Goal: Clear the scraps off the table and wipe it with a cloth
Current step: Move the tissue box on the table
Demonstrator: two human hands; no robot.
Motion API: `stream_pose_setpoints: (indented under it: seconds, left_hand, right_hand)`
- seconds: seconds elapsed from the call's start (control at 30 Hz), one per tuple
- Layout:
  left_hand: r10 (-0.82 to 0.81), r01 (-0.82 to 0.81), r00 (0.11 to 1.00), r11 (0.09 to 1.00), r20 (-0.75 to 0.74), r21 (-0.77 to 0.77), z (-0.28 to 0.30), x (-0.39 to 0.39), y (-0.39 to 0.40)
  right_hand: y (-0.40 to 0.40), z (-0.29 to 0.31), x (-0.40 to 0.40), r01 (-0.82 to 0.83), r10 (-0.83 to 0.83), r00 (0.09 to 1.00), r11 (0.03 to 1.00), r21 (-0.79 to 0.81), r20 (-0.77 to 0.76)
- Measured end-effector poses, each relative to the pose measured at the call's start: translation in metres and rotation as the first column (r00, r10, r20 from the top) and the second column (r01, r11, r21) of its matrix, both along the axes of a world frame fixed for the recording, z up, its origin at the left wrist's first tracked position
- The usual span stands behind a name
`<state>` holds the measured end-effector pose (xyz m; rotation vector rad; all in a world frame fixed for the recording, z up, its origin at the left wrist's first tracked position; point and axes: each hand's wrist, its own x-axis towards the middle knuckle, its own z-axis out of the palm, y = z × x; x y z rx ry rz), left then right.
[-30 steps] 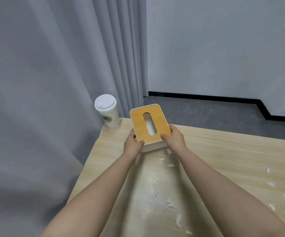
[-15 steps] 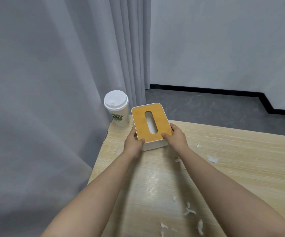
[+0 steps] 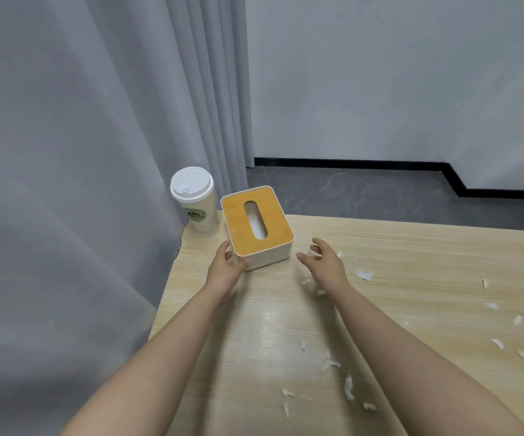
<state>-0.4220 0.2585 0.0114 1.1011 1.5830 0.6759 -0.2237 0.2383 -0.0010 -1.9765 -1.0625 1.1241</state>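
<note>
A white tissue box (image 3: 275, 223) with an orange-brown slotted lid stands at the far left corner of the light wooden table (image 3: 411, 247). My left hand (image 3: 224, 272) still grips its near left corner, thumb on the front face and fingers on the left side. My right hand (image 3: 325, 265) hovers open just right of the box, apart from it. Small white paper scraps lie scattered on the table: one beside my right hand (image 3: 364, 274), several near the front middle (image 3: 348, 387) and several at the right (image 3: 497, 343). No cloth is in view.
A lidded white paper cup (image 3: 196, 202) with a green logo stands at the table's far left corner, close to the box's left side. A grey curtain (image 3: 81, 184) hangs along the table's left edge. Beyond the far edge is grey floor.
My right hand has let go of the tissue box and moved off to the right with its fingers spread. The box now rests on the table near the cup.
</note>
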Motion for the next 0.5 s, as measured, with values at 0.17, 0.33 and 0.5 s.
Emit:
stream_pose_setpoints:
  seconds: [0.17, 0.33, 0.5]
  left_hand:
    - [0.016, -0.014, 0.999, 0.997, -0.032, 0.077, 0.001, 0.027, -0.032]
    - [-0.049, 0.055, 0.994, 0.997, -0.100, 0.053, 0.010, 0.080, -0.074]
    - [-0.257, 0.280, 0.950, 0.953, -0.178, 0.114, 0.017, 0.151, -0.126]
  right_hand:
    - [-0.048, 0.008, 0.034, 0.064, -0.062, 0.997, 0.997, 0.041, -0.053]
    - [-0.098, 0.022, 0.082, 0.093, -0.090, 0.996, 0.991, 0.094, -0.028]
    - [-0.158, 0.038, 0.140, 0.105, -0.110, 0.994, 0.980, 0.167, 0.019]
